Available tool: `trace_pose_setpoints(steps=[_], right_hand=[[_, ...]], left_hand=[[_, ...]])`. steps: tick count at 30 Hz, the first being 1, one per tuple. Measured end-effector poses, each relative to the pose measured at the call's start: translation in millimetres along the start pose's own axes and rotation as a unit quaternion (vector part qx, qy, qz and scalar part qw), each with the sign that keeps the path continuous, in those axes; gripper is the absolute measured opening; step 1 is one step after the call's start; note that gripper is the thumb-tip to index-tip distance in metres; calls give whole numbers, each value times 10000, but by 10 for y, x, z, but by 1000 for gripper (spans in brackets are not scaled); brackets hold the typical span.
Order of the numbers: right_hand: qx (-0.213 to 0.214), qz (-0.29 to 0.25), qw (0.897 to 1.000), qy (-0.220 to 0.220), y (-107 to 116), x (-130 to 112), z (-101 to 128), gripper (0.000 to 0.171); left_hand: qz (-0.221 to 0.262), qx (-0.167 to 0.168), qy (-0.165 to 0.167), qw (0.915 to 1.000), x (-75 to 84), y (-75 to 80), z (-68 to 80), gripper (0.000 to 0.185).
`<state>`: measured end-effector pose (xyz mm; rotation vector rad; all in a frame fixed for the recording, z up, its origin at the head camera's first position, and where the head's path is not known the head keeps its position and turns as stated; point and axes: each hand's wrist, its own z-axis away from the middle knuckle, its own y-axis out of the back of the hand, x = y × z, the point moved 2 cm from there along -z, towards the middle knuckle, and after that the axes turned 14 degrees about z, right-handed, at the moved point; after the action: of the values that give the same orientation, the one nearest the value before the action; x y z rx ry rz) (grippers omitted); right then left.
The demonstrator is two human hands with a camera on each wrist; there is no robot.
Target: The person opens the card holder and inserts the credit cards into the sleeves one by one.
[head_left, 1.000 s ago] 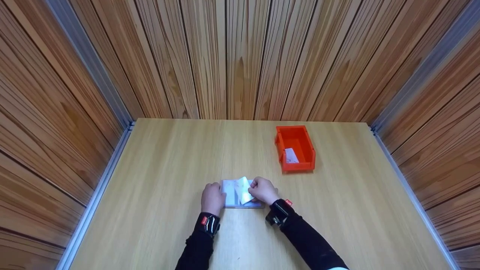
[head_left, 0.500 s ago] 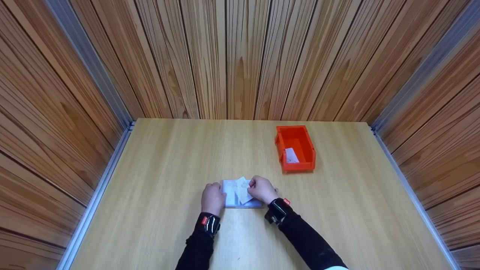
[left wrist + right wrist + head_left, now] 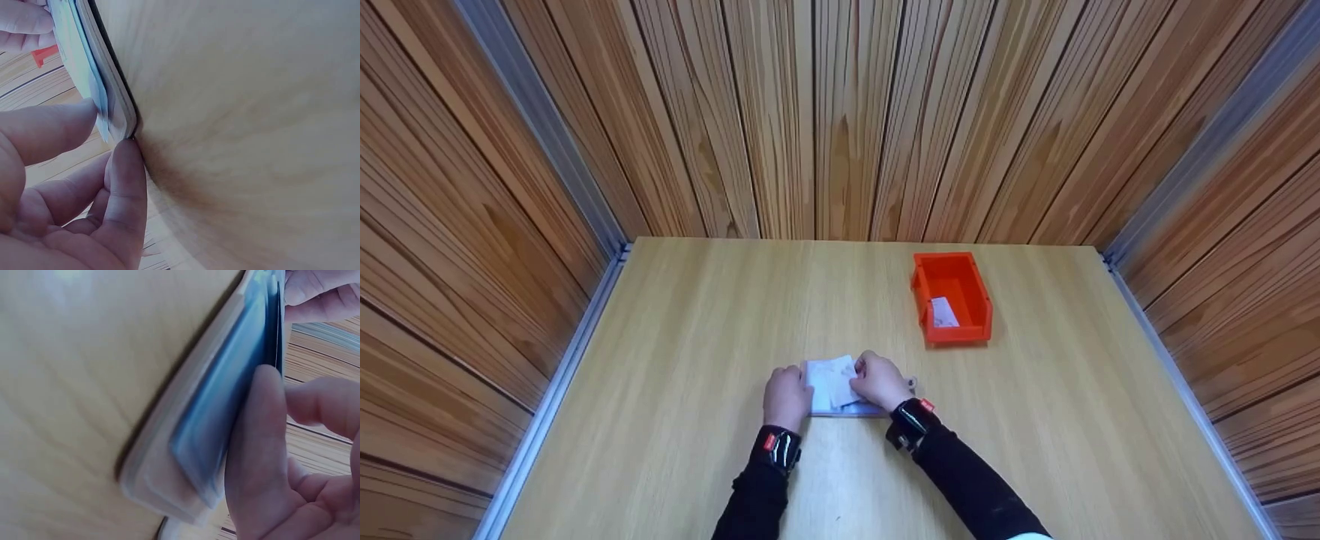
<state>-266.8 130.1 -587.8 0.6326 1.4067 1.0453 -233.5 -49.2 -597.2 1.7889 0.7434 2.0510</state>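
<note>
Since the earlier frames the loose white sheet [image 3: 837, 381] has dropped from a raised, tilted stand to lie nearly flat on the stack [image 3: 840, 407], and the right hand [image 3: 879, 381] has drawn slightly toward the left hand [image 3: 785, 395].

Head view: the stack, a flat pile of pale sheets, lies on the table [image 3: 675, 360] near the front edge, between the two hands. The left hand holds the stack's left edge, fingers curled against it. The right hand rests on the right part of the stack, its fingers bent and pinching the sheet on top.

Left wrist view: the left hand [image 3: 67, 191] has its thumb [image 3: 48, 132] on the upper face of the stack [image 3: 93, 73] and a finger [image 3: 128, 191] pressed against the stack's edge where it meets the table [image 3: 253, 129]. Fingertips of the other hand show at the upper left corner.

Right wrist view: the right hand [image 3: 292, 455] has a finger laid along the side of the stack [image 3: 219, 416], blurred; bluish sheets lie above a pale bottom layer.

Rest: a bin [image 3: 952, 296], orange, stands on the table well apart from the stack, toward the far right, with a small white slip [image 3: 942, 312] inside. Wood-panelled walls [image 3: 840, 112] enclose the table on three sides. Both forearms wear dark sleeves [image 3: 975, 487] and wrist-mounted devices.
</note>
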Motion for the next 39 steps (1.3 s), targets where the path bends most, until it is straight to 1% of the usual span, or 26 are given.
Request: trace_pose_setpoints(steps=[3,9,10,12,15,18,25,30,36,39], right_hand=[[-100,-4,9999,-59,-8,-10,-2,20],[-99,61,9999,14,-29,-20,-13,22],[-79,109,9999,31,-33,-22,-12,22],[-45,194,9998,57,-41,-29,-9,23],[28,326,9994,143,-54,-35,-5,24],[42,338,9993,172,-61,-45,1,24],[-58,287,9995,131,-81,-78,14,22],[75,320,9992,226,-96,-104,19,20],[172,397,9987,250,-112,-143,16,23],[151,422,9987,243,-116,-165,13,26]], left_hand=[[-16,34,-52,10000,-4,-6,2,14],[-201,242,-471,9984,-9,-3,22,14],[-195,253,-493,9983,-11,-4,23,14],[-167,245,-468,9985,-16,-8,25,13],[-119,205,-335,9992,-17,-13,27,12],[-106,200,-266,9994,-9,-13,29,11],[-15,142,-248,9996,-6,-10,35,16],[48,117,-285,9995,-4,2,28,16],[16,43,-275,9996,6,17,8,21],[29,10,-180,9998,7,24,2,24]])
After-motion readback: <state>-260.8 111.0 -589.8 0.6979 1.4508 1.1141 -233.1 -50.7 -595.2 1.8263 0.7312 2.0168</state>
